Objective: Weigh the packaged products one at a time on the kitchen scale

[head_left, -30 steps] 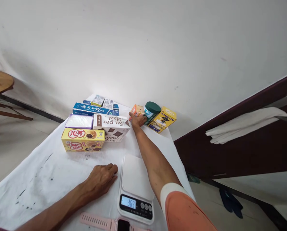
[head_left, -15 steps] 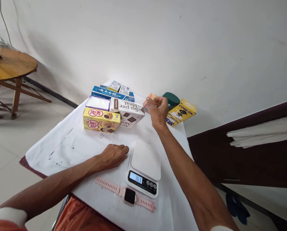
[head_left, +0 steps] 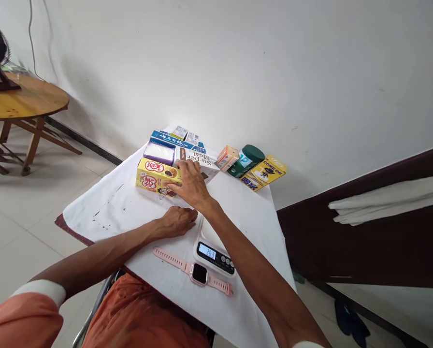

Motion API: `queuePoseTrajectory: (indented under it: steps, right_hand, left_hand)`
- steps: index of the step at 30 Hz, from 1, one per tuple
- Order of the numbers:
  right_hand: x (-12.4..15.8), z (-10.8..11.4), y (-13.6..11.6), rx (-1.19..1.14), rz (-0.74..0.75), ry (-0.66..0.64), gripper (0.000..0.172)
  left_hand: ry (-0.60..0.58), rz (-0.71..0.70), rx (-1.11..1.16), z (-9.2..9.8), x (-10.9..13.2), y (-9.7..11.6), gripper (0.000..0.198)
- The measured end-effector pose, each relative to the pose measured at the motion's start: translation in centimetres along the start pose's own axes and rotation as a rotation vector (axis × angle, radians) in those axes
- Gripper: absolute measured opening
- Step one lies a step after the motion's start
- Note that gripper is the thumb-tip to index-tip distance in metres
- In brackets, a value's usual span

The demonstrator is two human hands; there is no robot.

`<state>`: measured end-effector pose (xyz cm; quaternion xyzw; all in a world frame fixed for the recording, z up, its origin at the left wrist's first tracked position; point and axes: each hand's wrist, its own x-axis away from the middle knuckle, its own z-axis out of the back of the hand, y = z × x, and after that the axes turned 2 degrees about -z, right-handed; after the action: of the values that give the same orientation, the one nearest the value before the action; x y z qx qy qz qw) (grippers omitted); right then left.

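Note:
My right hand [head_left: 193, 186] reaches over to the right end of a yellow snack box [head_left: 157, 180], thumb on its front face and fingers over its top back edge. Behind that hand lies a white Su-per Meal box [head_left: 205, 164], partly covered by it. My left hand [head_left: 178, 221] rests on the white cloth with its fingers curled, just left of a white kitchen scale [head_left: 216, 256]. The scale's display reads 363, and my right forearm hides part of its plate. A pink-strapped smartwatch [head_left: 199, 274] lies in front of the scale.
Behind the yellow box are a purple-edged white pack [head_left: 159, 153] and a blue toothpaste box [head_left: 176, 141]. To the right stand an orange box [head_left: 227, 157], a green canister [head_left: 246, 159] and a yellow COME ON box [head_left: 265, 172]. The wall borders the table [head_left: 104, 203].
My right hand has left the orange box, which stands beside the green canister, and moved left to the yellow snack box. My left hand stays by the scale. The view has shifted slightly.

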<state>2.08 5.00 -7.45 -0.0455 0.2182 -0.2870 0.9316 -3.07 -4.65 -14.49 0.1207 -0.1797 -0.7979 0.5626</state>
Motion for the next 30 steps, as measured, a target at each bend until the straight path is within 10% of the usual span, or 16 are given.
queuePoseTrajectory:
  steps: [10,17,23,30]
  right_hand:
    - [2.4,6.7,-1.1,-0.556,-0.208,0.129,0.041]
    - [11.4,14.7,2.8,-0.429,-0.458,0.309,0.048]
    - [19.0,13.7,6.6,-0.491,-0.702,0.214,0.050]
    - [21.1,11.3,7.3,-0.605,-0.755,0.171,0.051]
  left_hand:
    - [0.063,-0.040,0.032,-0.1,0.2,-0.4,0.012]
    - [0.052,-0.032,0.056,-0.2,0.1,-0.6,0.013]
    - [0.075,-0.018,0.073,-0.4,-0.1,-0.6,0.011]
    - [0.086,-0.004,0.070,-0.3,0.0,-0.6,0.011]
